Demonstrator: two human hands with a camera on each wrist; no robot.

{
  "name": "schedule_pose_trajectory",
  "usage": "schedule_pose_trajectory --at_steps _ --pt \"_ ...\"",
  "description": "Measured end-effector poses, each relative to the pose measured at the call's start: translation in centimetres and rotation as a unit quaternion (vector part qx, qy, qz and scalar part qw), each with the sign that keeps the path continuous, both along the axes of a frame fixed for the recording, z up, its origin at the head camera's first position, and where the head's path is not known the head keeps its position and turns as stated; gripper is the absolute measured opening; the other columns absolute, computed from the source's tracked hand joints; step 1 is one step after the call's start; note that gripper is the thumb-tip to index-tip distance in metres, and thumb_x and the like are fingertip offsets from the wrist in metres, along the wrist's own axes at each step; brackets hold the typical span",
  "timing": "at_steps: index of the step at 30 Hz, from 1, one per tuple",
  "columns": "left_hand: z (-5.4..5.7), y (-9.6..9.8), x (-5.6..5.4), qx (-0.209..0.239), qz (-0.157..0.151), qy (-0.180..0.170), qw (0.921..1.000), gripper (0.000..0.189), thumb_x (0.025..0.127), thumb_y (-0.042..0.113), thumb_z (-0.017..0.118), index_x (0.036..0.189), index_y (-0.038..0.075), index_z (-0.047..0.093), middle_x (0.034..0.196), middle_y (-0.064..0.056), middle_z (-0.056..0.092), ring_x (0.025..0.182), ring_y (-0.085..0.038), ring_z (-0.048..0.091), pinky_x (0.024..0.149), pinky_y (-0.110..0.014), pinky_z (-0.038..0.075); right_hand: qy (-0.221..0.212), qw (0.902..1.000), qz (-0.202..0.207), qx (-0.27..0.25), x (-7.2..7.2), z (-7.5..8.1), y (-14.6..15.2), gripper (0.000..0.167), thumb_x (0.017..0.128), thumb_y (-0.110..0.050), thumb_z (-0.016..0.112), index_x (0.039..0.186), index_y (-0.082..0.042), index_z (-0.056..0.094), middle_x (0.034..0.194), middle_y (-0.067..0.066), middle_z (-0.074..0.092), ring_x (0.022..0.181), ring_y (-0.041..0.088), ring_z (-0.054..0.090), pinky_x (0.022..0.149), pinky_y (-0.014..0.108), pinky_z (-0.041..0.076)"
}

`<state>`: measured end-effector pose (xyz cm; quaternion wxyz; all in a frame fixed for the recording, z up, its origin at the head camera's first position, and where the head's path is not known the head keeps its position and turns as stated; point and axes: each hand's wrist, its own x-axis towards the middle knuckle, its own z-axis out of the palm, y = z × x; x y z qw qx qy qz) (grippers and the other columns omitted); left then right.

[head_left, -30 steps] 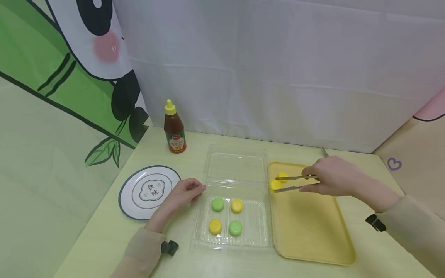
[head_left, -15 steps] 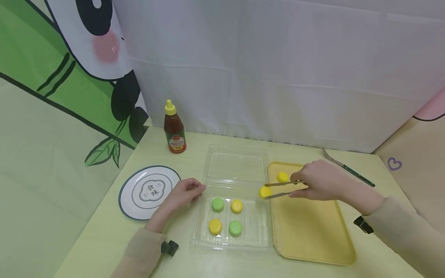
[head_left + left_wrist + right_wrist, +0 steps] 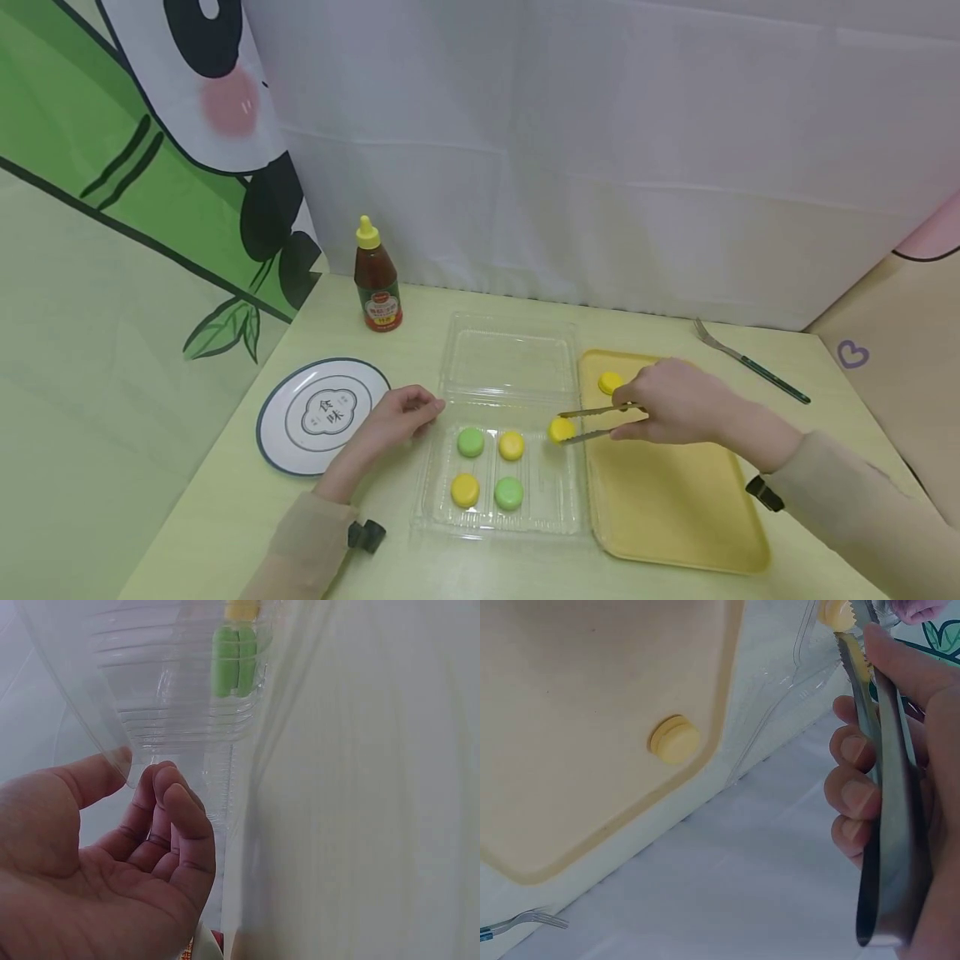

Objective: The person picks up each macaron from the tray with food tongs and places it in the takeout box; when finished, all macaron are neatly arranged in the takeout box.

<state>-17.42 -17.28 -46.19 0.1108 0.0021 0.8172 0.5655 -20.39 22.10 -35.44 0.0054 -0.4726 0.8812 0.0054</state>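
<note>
My right hand (image 3: 675, 404) grips metal tongs (image 3: 892, 802), whose serrated tips hold a yellow macaron (image 3: 561, 430) over the right side of the clear plastic container (image 3: 551, 518). The container lies with its lid (image 3: 510, 354) folded back. In its base sit two green macarons, one at the back left (image 3: 470, 442) and one at the front (image 3: 508, 493), and two yellow ones, back (image 3: 512, 446) and front left (image 3: 465, 490). At the container's left edge, near the hinge, my left hand (image 3: 397, 414) pinches the rim between thumb and curled fingers, seen closely in the left wrist view.
A yellow tray (image 3: 675, 517) lies right of the container, with one yellow macaron (image 3: 675, 740) near its back left corner. Behind it rests a fork (image 3: 753, 364). To the left are a white plate (image 3: 288, 425) with a blue rim and a sauce bottle (image 3: 378, 287).
My right hand has moved left and toward me, carrying the yellow macaron in the tongs from the tray to over the container. The fork has come into full view. My left hand stays put.
</note>
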Motion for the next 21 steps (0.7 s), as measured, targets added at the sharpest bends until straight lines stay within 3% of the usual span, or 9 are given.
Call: schedule_pose_trajectory --at_steps 12,21 --pt "0.1 0.0 0.0 -0.002 0.000 0.006 1.0000 0.025 0.098 0.024 0.065 0.100 -0.001 0.066 0.076 -0.006 0.059 0.069 -0.016 0.052 0.062 -0.028 0.044 -0.024 0.9997 -0.002 0.003 0.1 -1.4 -0.6 0.029 0.083 -0.046 0.078 0.090 -0.018 0.074 0.072 -0.009 0.066 0.058 0.000 0.053 0.054 0.025 0.045" --pt "0.1 0.0 -0.1 -0.005 0.005 0.004 1.0000 0.024 0.098 0.024 0.065 0.099 0.000 0.066 0.078 -0.007 0.061 0.069 -0.017 0.053 0.063 -0.028 0.044 -0.019 0.9997 0.011 0.008 0.1 -1.9 -1.2 0.028 0.083 -0.046 0.078 0.085 -0.019 0.071 0.063 -0.018 0.051 0.051 -0.001 0.041 0.052 0.024 0.039"
